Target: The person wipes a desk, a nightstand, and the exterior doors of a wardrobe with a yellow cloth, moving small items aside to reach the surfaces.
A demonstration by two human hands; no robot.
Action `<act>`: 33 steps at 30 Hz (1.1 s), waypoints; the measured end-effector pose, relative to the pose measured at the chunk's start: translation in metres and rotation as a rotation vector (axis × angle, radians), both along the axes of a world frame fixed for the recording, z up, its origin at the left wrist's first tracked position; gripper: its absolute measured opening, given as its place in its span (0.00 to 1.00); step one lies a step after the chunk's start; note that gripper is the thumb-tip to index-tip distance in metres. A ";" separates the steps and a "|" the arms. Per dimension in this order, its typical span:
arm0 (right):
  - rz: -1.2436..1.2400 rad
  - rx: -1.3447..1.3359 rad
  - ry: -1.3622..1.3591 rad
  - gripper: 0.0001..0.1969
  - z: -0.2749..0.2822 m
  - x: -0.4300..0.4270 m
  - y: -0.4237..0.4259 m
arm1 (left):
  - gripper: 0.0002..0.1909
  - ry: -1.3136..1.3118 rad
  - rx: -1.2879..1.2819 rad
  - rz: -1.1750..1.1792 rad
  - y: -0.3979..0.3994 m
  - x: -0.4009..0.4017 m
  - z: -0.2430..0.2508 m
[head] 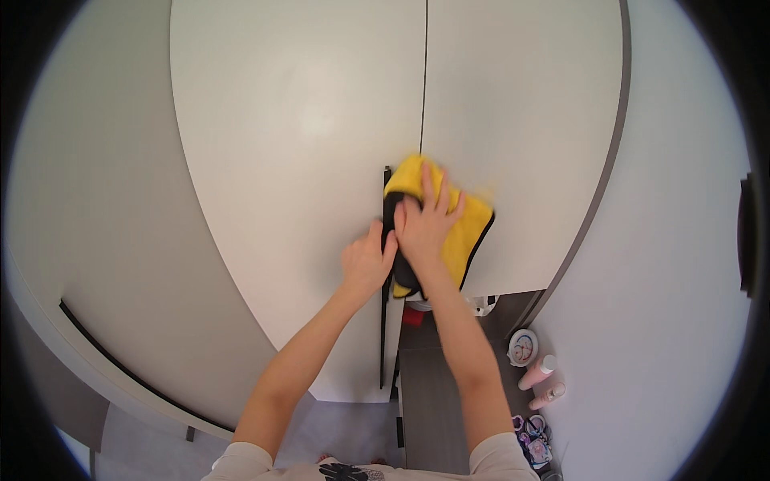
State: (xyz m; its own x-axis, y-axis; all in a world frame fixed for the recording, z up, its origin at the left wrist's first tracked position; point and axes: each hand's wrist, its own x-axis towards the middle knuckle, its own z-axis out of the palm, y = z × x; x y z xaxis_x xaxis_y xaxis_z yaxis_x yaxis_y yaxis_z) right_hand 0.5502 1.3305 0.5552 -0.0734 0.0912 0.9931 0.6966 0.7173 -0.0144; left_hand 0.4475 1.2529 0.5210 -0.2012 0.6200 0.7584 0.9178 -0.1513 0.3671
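My left hand (368, 257) is curled around the long black handle (385, 337) on a white wardrobe door (283, 180). Right beside it, my right hand (425, 231) lies over a yellow microfiber cloth (469, 231) with black edging, its fingers spread. The cloth is pressed against the white doors and covers part of the seam between them. A dark part of the cloth shows folded over near my right wrist. Some blur at the cloth's upper edge hides its exact outline. The left thumb nearly touches the cloth.
Below the right-hand door (523, 150), an open recess holds a red item (412, 317). A grey-brown cabinet top (430, 409) runs beneath my right arm. Pink bottles (537, 373), a white round container (522, 347) and small items (535, 445) stand along the wall (668, 252). Another black handle (138, 376) is at left.
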 end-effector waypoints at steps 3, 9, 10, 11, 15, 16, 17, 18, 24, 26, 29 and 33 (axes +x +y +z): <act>0.032 -0.029 0.042 0.04 -0.090 0.001 -0.003 | 0.13 -0.081 -0.021 0.048 0.003 0.018 -0.002; 0.265 -0.489 0.018 0.09 -0.222 0.011 -0.056 | 0.11 -0.028 -0.040 0.055 0.000 0.015 -0.002; 0.318 -0.527 0.154 0.11 -0.223 0.011 -0.064 | 0.12 -0.034 -0.012 0.023 -0.001 0.012 0.002; 0.372 -0.565 0.289 0.13 -0.225 0.012 -0.072 | 0.12 -0.022 0.003 0.033 -0.006 0.012 0.003; 0.250 -0.666 0.399 0.15 -0.203 0.041 -0.095 | 0.12 0.000 0.059 0.025 -0.031 0.019 0.004; 0.268 -0.657 0.417 0.15 -0.195 0.049 -0.100 | 0.12 -0.024 0.034 -0.005 -0.041 0.021 0.001; 0.288 -0.646 0.436 0.14 -0.184 0.056 -0.104 | 0.14 -0.046 0.010 -0.033 -0.053 0.024 0.001; 0.290 -0.633 0.439 0.14 -0.170 0.062 -0.110 | 0.14 -0.042 0.021 -0.036 -0.065 0.025 -0.001; 0.556 -0.583 0.371 0.16 -0.121 0.075 -0.147 | 0.12 -0.028 0.038 -0.122 -0.145 0.037 -0.014; 0.674 -0.648 0.361 0.16 -0.123 0.076 -0.161 | 0.12 -0.058 0.045 -0.137 -0.167 0.043 -0.018; 1.001 -0.872 0.401 0.17 -0.116 0.065 -0.194 | 0.11 -0.081 0.026 -0.138 -0.202 0.027 -0.015; 0.971 -0.873 0.340 0.16 -0.120 0.066 -0.236 | 0.10 -0.093 -0.090 -0.205 -0.269 0.019 -0.005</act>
